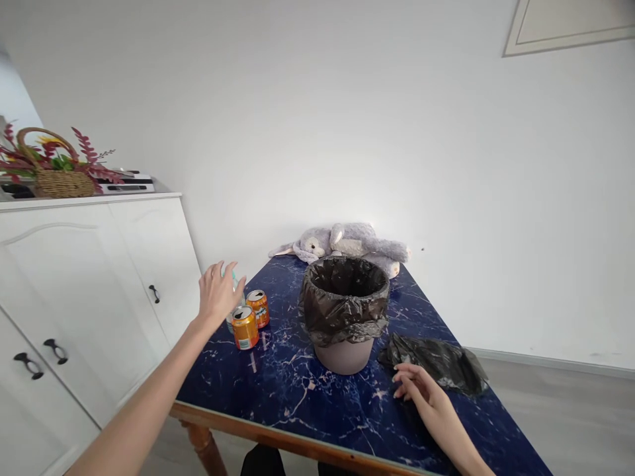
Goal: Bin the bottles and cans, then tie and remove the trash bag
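My left hand (219, 291) is raised over the table's left side, its fingers spread and curved around the top of a clear bottle with a teal cap (234, 275). The hand hides most of that bottle, and whether it touches the cap I cannot tell. Just right of it stand two orange drink cans, a front can (245, 330) and a rear can (258, 311), both upright. My right hand (417, 387) rests low over the table with loosely bent fingers, beside a crumpled black plastic bag (441, 362). Between my hands stands a trash bin (344, 357) lined with a black bag (342, 314).
A grey plush rabbit (347, 241) lies at the far end of the blue marbled table (317, 410), against the wall. To the left stands a white cabinet (89, 264) with a flower basket (64, 184) on top.
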Tool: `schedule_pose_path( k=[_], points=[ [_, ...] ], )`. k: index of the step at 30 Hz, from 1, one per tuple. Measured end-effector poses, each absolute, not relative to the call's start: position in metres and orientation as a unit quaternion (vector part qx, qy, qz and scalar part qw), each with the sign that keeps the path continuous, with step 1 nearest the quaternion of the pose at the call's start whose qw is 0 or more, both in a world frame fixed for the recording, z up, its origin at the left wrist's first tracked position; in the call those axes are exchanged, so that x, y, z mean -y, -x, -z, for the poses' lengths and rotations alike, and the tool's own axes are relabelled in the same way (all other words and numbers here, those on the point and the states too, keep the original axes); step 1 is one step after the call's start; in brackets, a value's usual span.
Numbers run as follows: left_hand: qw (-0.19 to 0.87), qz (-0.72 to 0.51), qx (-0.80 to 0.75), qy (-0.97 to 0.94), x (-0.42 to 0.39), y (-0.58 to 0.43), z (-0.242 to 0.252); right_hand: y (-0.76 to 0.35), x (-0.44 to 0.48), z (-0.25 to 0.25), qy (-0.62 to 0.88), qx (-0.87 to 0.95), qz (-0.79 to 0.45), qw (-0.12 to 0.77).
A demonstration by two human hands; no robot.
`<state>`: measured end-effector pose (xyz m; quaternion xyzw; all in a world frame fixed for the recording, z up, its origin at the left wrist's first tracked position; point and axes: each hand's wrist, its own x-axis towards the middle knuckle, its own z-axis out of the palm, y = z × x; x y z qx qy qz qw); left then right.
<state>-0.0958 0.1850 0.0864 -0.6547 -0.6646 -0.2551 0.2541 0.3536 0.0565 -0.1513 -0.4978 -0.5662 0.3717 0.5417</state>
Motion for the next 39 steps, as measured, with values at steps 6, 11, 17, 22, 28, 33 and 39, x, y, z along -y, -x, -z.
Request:
schedule_pose_path(
  k=[6, 11, 17, 22, 28, 33, 39],
  points=[
    [0.223, 0.222, 0.69, 0.652, -0.176, 0.108, -0.091, -0.351, -0.051, 0.139, 0.502, 0.59, -0.37, 0.514],
    [0.362, 0.363, 0.582, 0.632, -0.139, 0.09, -0.149, -0.349, -0.05, 0.135, 0.501, 0.591, -0.364, 0.518],
    [0.238, 0.628, 0.313, 0.671, -0.098, 0.002, -0.233, -0.348, -0.051, 0.134, 0.498, 0.587, -0.364, 0.525],
    [0.036, 0.547, 0.27, 0.791, -0.102, -0.066, -0.207, -0.347, -0.051, 0.131, 0.499, 0.587, -0.363, 0.525],
    [-0.099, 0.346, 0.297, 0.884, -0.121, -0.102, -0.163, -0.346, -0.051, 0.129, 0.496, 0.587, -0.359, 0.529],
    [-0.081, 0.379, 0.352, 0.852, -0.135, -0.081, -0.161, -0.347, -0.051, 0.129, 0.496, 0.591, -0.361, 0.524],
    [0.085, 0.343, 0.602, 0.716, -0.197, 0.009, -0.132, -0.348, -0.05, 0.13, 0.493, 0.587, -0.374, 0.523]
  ],
)
